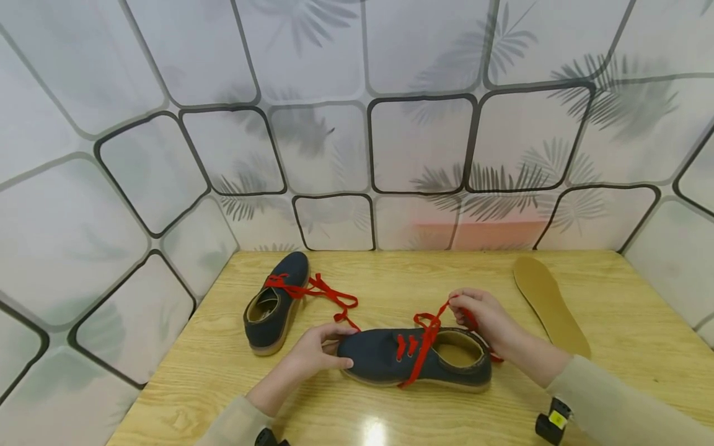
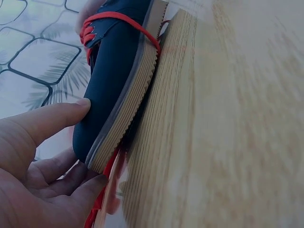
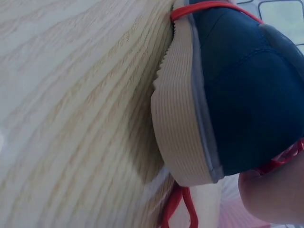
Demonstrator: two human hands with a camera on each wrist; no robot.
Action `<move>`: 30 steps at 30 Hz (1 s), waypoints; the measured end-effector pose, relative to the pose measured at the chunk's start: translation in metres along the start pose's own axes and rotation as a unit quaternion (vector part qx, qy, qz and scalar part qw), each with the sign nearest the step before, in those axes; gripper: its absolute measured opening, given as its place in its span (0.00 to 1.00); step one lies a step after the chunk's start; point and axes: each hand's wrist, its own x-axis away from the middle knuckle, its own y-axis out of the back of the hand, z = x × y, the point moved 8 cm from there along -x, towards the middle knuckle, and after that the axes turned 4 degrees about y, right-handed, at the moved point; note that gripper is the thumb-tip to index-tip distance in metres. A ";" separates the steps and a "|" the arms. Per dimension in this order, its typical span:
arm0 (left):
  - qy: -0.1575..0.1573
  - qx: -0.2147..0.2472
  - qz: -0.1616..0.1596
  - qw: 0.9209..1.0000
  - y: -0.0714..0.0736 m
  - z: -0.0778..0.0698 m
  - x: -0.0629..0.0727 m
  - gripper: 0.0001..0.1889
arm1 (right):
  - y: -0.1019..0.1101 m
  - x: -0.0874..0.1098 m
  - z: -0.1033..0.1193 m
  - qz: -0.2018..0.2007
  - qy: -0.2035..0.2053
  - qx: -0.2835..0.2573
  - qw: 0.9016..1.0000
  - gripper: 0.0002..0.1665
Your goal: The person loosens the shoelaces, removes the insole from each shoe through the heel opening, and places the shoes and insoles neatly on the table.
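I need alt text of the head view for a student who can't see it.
A left hand holds the toe of a navy shoe on a wooden table while the right hand pinches its red lace. A second shoe, also red-laced, stands to the left; an insole lies to the right.

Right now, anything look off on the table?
Two things. A tan insole lies loose on the table, outside any shoe. And the red lace on the held shoe runs down over its side to the sole, instead of staying on top. No spill or damage visible.
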 end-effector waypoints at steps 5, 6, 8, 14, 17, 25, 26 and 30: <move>0.002 -0.006 -0.003 1.000 0.001 0.000 -0.001 0.29 | 0.002 0.000 0.002 0.021 0.013 0.034 0.999 0.09; 0.005 -0.005 -0.004 1.000 0.001 0.000 -0.001 0.29 | 0.003 0.000 0.002 0.027 0.018 0.040 0.999 0.08; 0.011 -0.002 -0.003 1.000 0.002 0.001 -0.001 0.29 | 0.003 0.000 0.005 0.037 0.030 0.050 0.998 0.08; 0.026 0.005 -0.003 1.000 0.002 0.002 -0.001 0.30 | 0.004 0.005 0.020 0.038 0.082 0.117 0.989 0.17; 0.032 0.009 -0.005 0.999 0.002 0.002 -0.001 0.30 | 0.002 0.008 0.029 0.034 0.107 0.148 0.983 0.20; 0.032 0.013 -0.004 0.999 0.002 0.001 -0.001 0.30 | -0.019 0.013 0.038 0.062 0.134 0.175 0.973 0.14; 0.032 0.013 -0.003 0.999 0.002 0.002 -0.001 0.30 | -0.022 0.014 0.037 0.068 0.137 0.184 0.971 0.14; 0.030 0.013 -0.001 0.999 0.001 0.002 -0.001 0.30 | -0.035 0.018 0.035 0.094 0.157 0.218 0.958 0.13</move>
